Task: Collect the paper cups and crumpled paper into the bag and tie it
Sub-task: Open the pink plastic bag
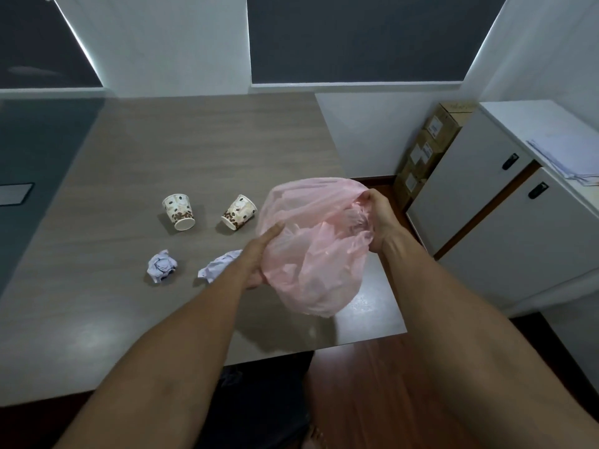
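Pink bag [311, 254] held above table [162, 150], left hand [259, 254] gripping its side, right hand [381, 215] pinching its rim.

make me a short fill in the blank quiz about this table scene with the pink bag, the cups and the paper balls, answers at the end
1. The pink bag is held by ____ hands, the left hand and the right hand.
2. The number of paper cups lying on the table is ____.
3. The crumpled paper balls lie ____ to the person than the cups do.

Answers: both; two; nearer
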`<state>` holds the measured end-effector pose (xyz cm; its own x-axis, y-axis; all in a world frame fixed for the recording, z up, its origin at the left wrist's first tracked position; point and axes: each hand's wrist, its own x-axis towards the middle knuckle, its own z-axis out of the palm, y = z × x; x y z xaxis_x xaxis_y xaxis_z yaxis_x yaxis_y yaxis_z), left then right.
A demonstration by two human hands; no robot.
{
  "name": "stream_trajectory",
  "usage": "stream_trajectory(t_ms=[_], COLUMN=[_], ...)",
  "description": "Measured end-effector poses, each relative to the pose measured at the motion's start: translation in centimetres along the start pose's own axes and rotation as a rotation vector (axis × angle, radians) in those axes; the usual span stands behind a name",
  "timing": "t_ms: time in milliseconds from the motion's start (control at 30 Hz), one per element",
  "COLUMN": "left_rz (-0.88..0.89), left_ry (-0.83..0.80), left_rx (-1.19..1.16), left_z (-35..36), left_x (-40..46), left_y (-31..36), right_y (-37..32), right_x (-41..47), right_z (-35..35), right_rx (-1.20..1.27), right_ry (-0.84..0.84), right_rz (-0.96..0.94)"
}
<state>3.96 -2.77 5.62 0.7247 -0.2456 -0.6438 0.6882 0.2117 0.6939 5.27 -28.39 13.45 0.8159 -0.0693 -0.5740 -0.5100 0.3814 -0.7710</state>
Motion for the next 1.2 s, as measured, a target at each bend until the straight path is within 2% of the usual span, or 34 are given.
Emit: stream_trajectory(t_ms=[33, 100, 133, 167, 233, 300, 400, 533, 600, 667, 767, 833, 867, 900, 933, 1033, 1067, 1100, 1133, 1167, 1200], left_rz=[0.013, 0.118, 0.214, 0.308, 0.473, 0.617, 0.768, 0.927, 0.859, 0.654, 0.275, 0.128, 0.101, 0.141, 0.256, 0.824, 0.895, 0.838, 0.633, 0.295, 0.006], left_ry=[0.080, 0.439, 0.596, 0.679, 0.653, 0.488, 0.421, 0.422, 0.385, 0.412, 0.426, 0.425, 0.439, 0.456, 0.499, 0.714, 0.746, 0.677, 0.520, 0.305, 0.145], left_rx=[-0.027, 0.048, 0.176, 0.371, 0.691, 0.711, 0.903, 1.325, 1.531, 1.628, 1.839, 1.897, 1.879, 1.854, 1.835, 1.701, 1.675, 1.695, 1.787, 1.892, 1.919], left_z=[0.8, 2.0, 2.2, 1.9, 1.0, 0.2, -0.3, -1.3, -2.1, -2.3, -1.3, -0.4, 0.1, 0.7, 1.5, 3.5, 3.6, 3.0, 2.2, 1.2, 0.4], left_x=[0.6, 1.1, 0.8, 0.6, -0.1, -0.3, -0.1, -0.9, -0.9, -1.1, -1.7, -2.4, -2.6, -3.0, -3.4, -4.6, -4.5, -3.9, -2.9, -2.2, -1.9], left_y=[-0.5, -0.1, 0.8, 1.8, 3.4, 4.2, 4.0, 3.7, 3.8, 4.1, 5.2, 6.5, 7.5, 8.7, 10.0, 13.9, 14.5, 14.5, 13.7, 12.2, 10.8], right_y=[-0.2, 0.0, 0.2, 0.4, 1.1, 1.8, 2.0, 1.8, 1.9, 2.2, 2.5, 1.8, 1.1, 0.1, -1.0, -4.4, -4.9, -5.1, -4.5, -3.3, -2.0], right_x=[0.2, 1.0, 1.5, 1.7, 2.2, 2.9, 3.3, 4.2, 4.0, 3.8, 4.2, 4.6, 4.6, 4.4, 4.5, 3.7, 3.7, 4.0, 5.1, 5.4, 5.8], right_z=[0.2, -0.4, -1.0, -1.7, -2.8, -3.4, -2.8, -1.5, -1.2, -1.1, -1.2, -1.1, -0.7, 0.1, 0.9, 3.9, 4.3, 4.2, 3.3, 2.5, 1.5], right_rx=[-0.008, -0.094, -0.144, -0.221, -0.445, -0.615, -0.879, -1.158, -1.326, -1.448, -1.493, -1.522, -1.516, -1.464, -1.373, -1.020, -0.996, -1.062, -1.297, -1.630, -1.827], right_ry=[0.038, 0.218, 0.336, 0.444, 0.500, 0.428, 0.327, 0.270, 0.249, 0.223, 0.122, 0.033, 0.036, 0.080, 0.162, 0.414, 0.475, 0.446, 0.338, 0.179, 0.043], right_rz=[-0.011, -0.081, -0.142, -0.208, -0.336, -0.436, -0.525, -0.470, -0.344, -0.228, -0.095, -0.043, -0.079, -0.180, -0.357, -0.990, -1.094, -1.055, -0.854, -0.484, -0.114])
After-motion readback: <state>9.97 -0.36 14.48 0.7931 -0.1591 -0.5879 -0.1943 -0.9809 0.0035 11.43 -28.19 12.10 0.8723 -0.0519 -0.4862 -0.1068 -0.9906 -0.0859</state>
